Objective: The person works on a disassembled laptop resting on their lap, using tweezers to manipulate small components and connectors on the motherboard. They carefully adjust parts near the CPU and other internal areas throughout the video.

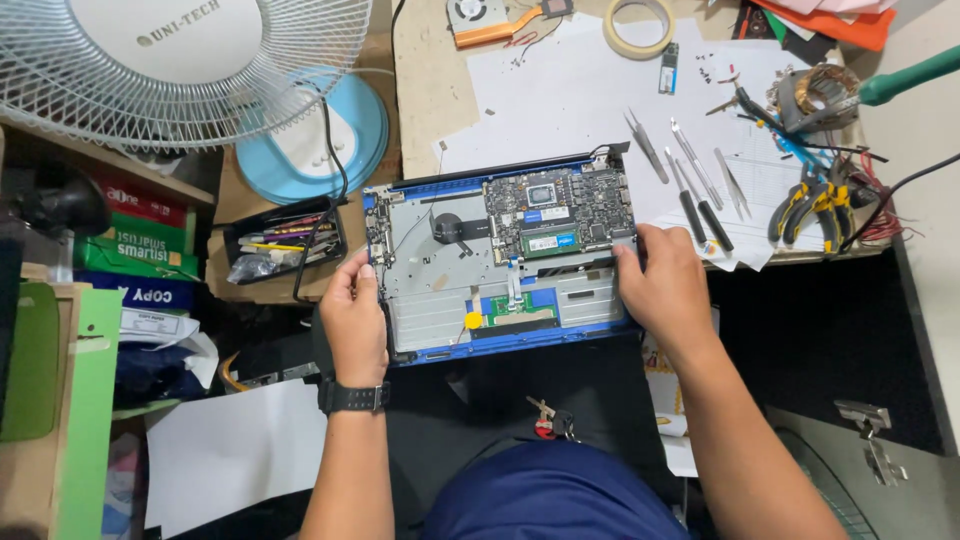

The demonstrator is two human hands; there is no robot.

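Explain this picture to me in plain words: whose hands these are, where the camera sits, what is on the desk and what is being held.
There is one picture, taken by a camera on a person's head, looking down at their own two bare hands. The left hand, with a black watch on its wrist, grips the left edge of an opened blue laptop; the right hand grips its right edge. The cover is off, so the circuit board shows. On the paper-covered desk lie tweezers, screwdrivers, pliers, a tape roll and a small cooling fan. A white room fan stands at the upper left.
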